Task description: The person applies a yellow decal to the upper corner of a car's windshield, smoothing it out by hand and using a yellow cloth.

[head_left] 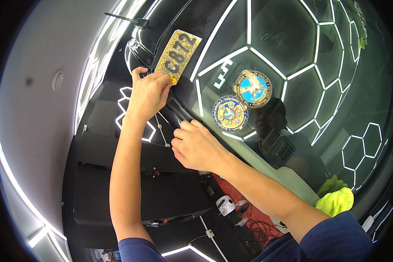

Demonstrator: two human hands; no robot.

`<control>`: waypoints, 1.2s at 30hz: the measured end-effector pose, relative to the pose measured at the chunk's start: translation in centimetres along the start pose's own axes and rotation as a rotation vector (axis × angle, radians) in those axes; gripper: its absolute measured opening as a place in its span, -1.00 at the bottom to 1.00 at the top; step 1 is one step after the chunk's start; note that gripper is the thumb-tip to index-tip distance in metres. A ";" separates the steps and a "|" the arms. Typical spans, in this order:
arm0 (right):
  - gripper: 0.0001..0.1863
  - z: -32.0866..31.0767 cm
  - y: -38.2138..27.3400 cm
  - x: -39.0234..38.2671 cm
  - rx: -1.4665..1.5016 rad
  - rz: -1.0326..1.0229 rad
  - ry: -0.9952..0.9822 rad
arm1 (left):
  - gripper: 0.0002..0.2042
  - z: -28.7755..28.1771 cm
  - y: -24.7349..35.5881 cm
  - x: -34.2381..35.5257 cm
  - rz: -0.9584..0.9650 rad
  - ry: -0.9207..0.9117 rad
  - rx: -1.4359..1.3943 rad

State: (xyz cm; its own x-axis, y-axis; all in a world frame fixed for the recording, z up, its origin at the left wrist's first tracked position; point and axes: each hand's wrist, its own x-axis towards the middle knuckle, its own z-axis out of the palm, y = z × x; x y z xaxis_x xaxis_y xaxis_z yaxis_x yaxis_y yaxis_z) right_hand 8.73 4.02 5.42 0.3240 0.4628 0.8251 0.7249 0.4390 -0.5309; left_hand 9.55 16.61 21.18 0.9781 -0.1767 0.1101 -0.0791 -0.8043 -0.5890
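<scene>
My left hand point(150, 94) reaches up to a yellow plate-shaped sticker point(179, 54) with large dark characters on the dark car glass point(266, 56). Its fingertips are pinched together at the sticker's lower corner, while one finger sticks out to the left. Lower and to the right, my right hand point(198, 146) is closed beside the dark edge trim of the glass. Its fingers curl inward, and whatever they may hold is hidden. To the right of both hands, a round blue and gold emblem point(254, 89) and a smaller round emblem point(230, 113) overlap on the glass.
A bright yellow-green cloth point(335, 201) lies at the lower right by the glass edge. Hexagon lights reflect across the glass. A thin black antenna point(120, 17) juts out at the top left. Below my arms are black cabinets point(118, 192), a white and black object point(225, 205) and cables point(260, 227).
</scene>
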 end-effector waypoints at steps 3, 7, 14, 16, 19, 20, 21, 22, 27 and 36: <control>-0.88 0.0 0.0 0.1 0.013 0.002 -0.011 | -0.93 -0.6 -0.2 -0.3 -0.043 -0.028 -0.024; -0.88 0.1 0.0 0.1 0.011 0.000 -0.011 | -0.95 0.1 0.2 -1.2 0.003 0.072 0.016; -0.87 0.1 -0.1 0.1 0.029 -0.005 0.001 | -0.92 -0.4 0.3 -0.2 0.064 0.009 0.140; -0.87 0.2 0.0 0.0 0.033 0.002 0.007 | -0.93 -0.5 0.2 0.5 0.101 -0.007 0.160; -0.88 0.1 0.1 -0.1 0.010 0.001 0.006 | -0.91 -0.7 -0.2 1.5 0.135 -0.079 0.130; -0.88 0.0 0.1 0.0 0.008 0.006 -0.003 | -0.90 -0.7 -0.5 1.6 0.118 -0.096 0.050; -0.88 0.0 0.1 0.0 0.007 0.010 -0.013 | -0.89 -0.7 -0.7 1.7 0.101 -0.112 -0.030; -0.88 0.0 0.0 0.0 0.008 0.010 -0.009 | -0.89 -0.7 -0.7 1.8 0.103 -0.114 -0.028; -0.88 0.0 0.0 0.1 0.028 0.004 0.015 | -0.89 -1.1 -0.6 2.3 -0.056 -0.242 -0.099; -0.87 0.2 0.1 0.1 0.018 0.008 0.009 | -0.94 -1.3 0.3 0.9 -0.010 -0.077 0.069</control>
State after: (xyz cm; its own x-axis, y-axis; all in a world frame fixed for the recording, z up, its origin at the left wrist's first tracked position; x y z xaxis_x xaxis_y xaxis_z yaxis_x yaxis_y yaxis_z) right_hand 8.70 4.27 5.42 0.3357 0.4595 0.8223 0.7111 0.4489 -0.5412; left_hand 10.14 15.49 22.10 0.9909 -0.1227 0.0556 -0.0586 -0.7642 -0.6423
